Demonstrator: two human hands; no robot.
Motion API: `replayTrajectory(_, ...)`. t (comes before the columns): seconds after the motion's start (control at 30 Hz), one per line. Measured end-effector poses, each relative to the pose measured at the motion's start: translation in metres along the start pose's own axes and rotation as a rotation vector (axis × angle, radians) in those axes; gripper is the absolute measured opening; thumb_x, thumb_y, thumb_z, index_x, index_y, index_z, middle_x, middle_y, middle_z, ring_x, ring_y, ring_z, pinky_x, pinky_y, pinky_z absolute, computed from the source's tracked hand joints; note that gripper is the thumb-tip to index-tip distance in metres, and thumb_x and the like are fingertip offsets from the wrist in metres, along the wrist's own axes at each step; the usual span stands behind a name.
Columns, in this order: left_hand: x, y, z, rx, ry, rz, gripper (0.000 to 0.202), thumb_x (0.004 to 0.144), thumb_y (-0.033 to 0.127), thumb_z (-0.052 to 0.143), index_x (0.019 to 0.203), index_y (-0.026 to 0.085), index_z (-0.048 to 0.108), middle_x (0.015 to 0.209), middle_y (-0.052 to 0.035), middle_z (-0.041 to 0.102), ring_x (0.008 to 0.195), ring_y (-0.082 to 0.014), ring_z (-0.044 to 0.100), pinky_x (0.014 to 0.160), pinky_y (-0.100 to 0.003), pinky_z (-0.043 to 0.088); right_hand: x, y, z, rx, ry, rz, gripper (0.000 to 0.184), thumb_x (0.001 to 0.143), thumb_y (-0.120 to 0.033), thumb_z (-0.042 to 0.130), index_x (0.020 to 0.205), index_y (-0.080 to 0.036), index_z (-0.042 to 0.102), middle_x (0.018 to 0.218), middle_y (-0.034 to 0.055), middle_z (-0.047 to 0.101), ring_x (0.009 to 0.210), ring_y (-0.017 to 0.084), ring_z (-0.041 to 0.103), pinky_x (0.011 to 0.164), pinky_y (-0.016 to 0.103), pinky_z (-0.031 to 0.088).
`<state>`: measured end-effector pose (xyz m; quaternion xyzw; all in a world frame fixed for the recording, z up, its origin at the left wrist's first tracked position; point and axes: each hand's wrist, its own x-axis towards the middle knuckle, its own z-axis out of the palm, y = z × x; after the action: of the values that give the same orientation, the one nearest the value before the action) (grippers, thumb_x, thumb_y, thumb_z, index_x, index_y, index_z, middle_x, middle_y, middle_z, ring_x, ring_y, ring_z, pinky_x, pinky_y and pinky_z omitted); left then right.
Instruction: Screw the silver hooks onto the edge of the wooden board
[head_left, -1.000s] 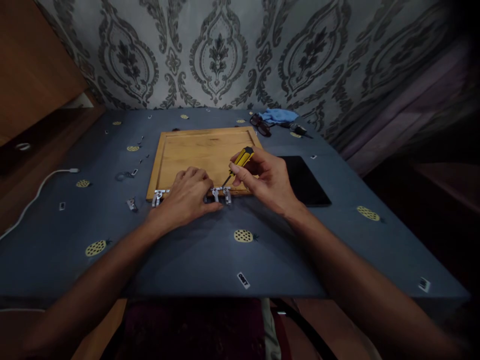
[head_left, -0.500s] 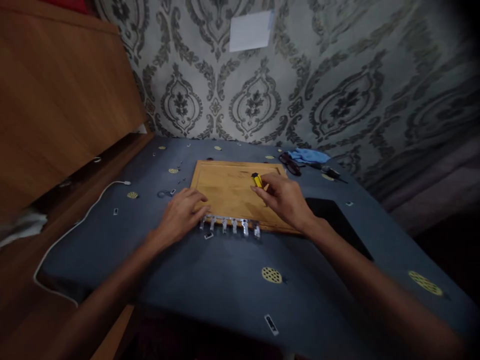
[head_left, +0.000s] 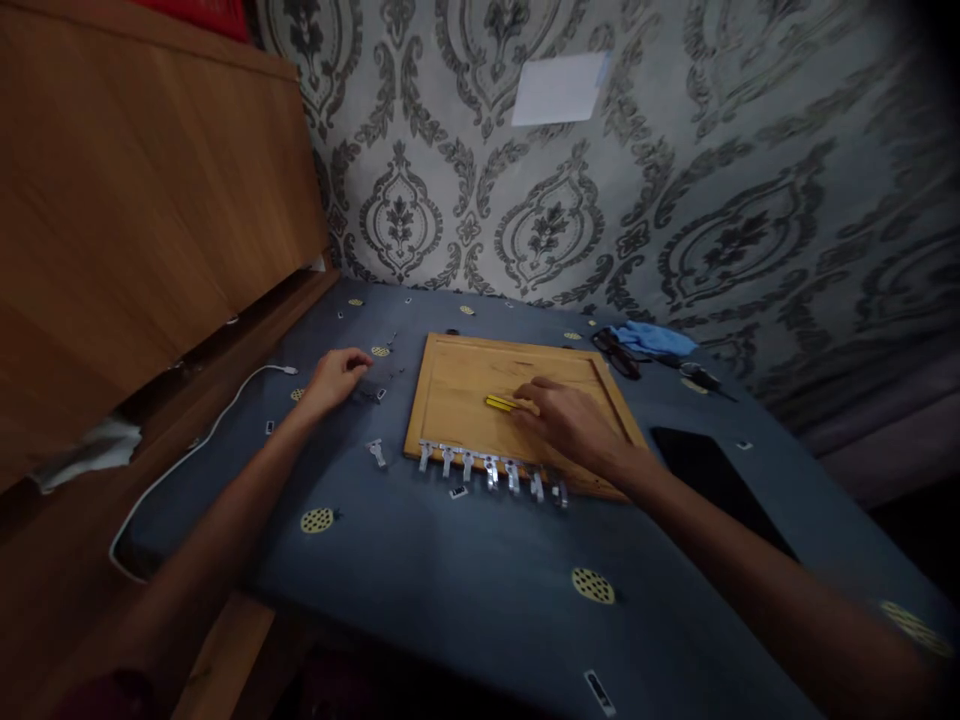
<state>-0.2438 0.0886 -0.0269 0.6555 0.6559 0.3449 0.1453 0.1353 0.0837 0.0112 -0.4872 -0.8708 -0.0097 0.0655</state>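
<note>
On the wooden board, my right hand has its fingers around one end of a slim yellow tool, which looks like a screwdriver. It lies low and nearly flat over the board. My left hand hovers over the cloth left of the board, fingertips pinched together; whether something small is between them is hidden. Tiny dark bits lie just below those fingertips. Along the board's front edge runs a row of several shiny metal clips. One separate clip rests on the cloth near the board's left corner.
Right of the board lies a black flat slab. Behind it are sunglasses, a blue cloth and a dark item. A white cable curves along the left, beside a wooden cabinet.
My left hand has left the board's front corner and moved left and back, uncovering the separate clip. My right hand has lowered the yellow tool from upright to nearly flat. The view has shifted.
</note>
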Motion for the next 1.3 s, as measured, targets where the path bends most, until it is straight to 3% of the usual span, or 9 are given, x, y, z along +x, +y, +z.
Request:
replayTrajectory(0.1,0.013,0.008,0.010,0.033,-0.077,0.050,0.022,0.080,0.025,0.061,0.089,0.019,0.080,0.090,-0.0049,0.080,0.087,-0.0237,0.069,0.084,-0.033,0.050,-0.021,-0.017,-0.001,0.167,0.174,-0.020,0.021,0.099,-0.025,0.062,0.108,-0.017,0.079,0.101,0.0116,0.080,0.072,0.020,0.073,0.064,0.031,0.050)
replayTrajectory(0.2,0.025,0.013,0.019,0.073,-0.150,0.088,0.019,0.082,0.023,0.061,0.087,0.020,0.079,0.089,-0.0047,0.078,0.088,-0.0242,0.067,0.085,-0.034,0.049,-0.048,-0.055,0.002,0.405,0.305,-0.200,0.018,0.102,-0.025,0.060,0.107,-0.019,0.076,0.092,0.0076,0.079,0.068,0.018,0.073,0.064,0.029,0.055)
replayTrajectory(0.3,0.030,0.016,0.022,0.110,-0.204,0.110,0.019,0.085,0.022,0.059,0.088,0.020,0.078,0.090,-0.0057,0.077,0.088,-0.0244,0.066,0.085,-0.033,0.048,-0.067,-0.099,0.012,0.516,0.309,-0.384,0.021,0.108,-0.024,0.053,0.106,-0.021,0.074,0.090,0.0065,0.078,0.079,0.019,0.077,0.068,0.028,0.057)
replayTrajectory(0.43,0.021,0.017,0.012,0.146,-0.250,0.137,0.020,0.090,0.025,0.057,0.089,0.020,0.076,0.091,-0.0066,0.075,0.089,-0.0248,0.064,0.087,-0.034,0.047,-0.064,-0.136,0.034,0.554,0.215,-0.424,0.022,0.108,-0.023,0.054,0.100,-0.021,0.074,0.087,0.0050,0.076,0.071,0.017,0.073,0.061,0.027,0.052)
replayTrajectory(0.67,-0.021,0.006,-0.016,0.097,-0.354,0.257,0.036,0.094,0.053,0.060,0.102,0.022,0.076,0.103,-0.0072,0.074,0.096,-0.0258,0.067,0.091,-0.036,0.049,-0.052,-0.152,0.068,0.761,0.173,-0.347,0.019,0.103,-0.016,0.058,0.096,-0.018,0.076,0.083,0.0047,0.074,0.069,0.015,0.070,0.062,0.026,0.050)
replayTrajectory(0.87,-0.038,0.004,-0.019,0.008,-0.168,0.147,0.030,0.087,0.049,0.062,0.080,0.024,0.075,0.087,-0.0071,0.075,0.088,-0.0250,0.066,0.084,-0.035,0.049,-0.056,-0.153,0.076,0.805,0.208,-0.358,0.019,0.103,-0.018,0.058,0.098,-0.018,0.077,0.087,0.0076,0.078,0.074,0.019,0.073,0.068,0.028,0.055)
replayTrajectory(1.03,-0.076,0.048,-0.030,-0.447,0.049,-0.112,0.036,0.069,0.055,0.081,0.074,0.020,0.075,0.063,0.0002,0.063,0.060,-0.0146,0.052,0.059,-0.027,0.040,-0.057,-0.155,0.069,0.934,0.275,-0.334,0.021,0.104,-0.023,0.056,0.100,-0.019,0.077,0.091,0.0085,0.080,0.083,0.020,0.076,0.077,0.032,0.059)
replayTrajectory(1.17,-0.128,0.105,-0.028,-0.707,0.086,-0.174,0.036,0.065,0.050,0.089,0.072,0.018,0.075,0.059,0.0022,0.060,0.055,-0.0103,0.050,0.056,-0.024,0.039,-0.068,-0.163,0.049,1.225,0.286,-0.187,0.020,0.102,-0.033,0.060,0.111,-0.019,0.071,0.091,0.0052,0.078,0.065,0.015,0.070,0.065,0.028,0.056)
replayTrajectory(1.3,-0.177,0.153,-0.017,-0.829,0.136,-0.209,0.035,0.065,0.047,0.093,0.071,0.017,0.074,0.059,0.0029,0.062,0.055,-0.0093,0.053,0.057,-0.023,0.043,-0.097,-0.168,0.027,1.424,0.344,-0.187,0.026,0.094,-0.037,0.069,0.117,-0.024,0.065,0.095,0.0027,0.079,0.063,0.012,0.067,0.062,0.026,0.056)
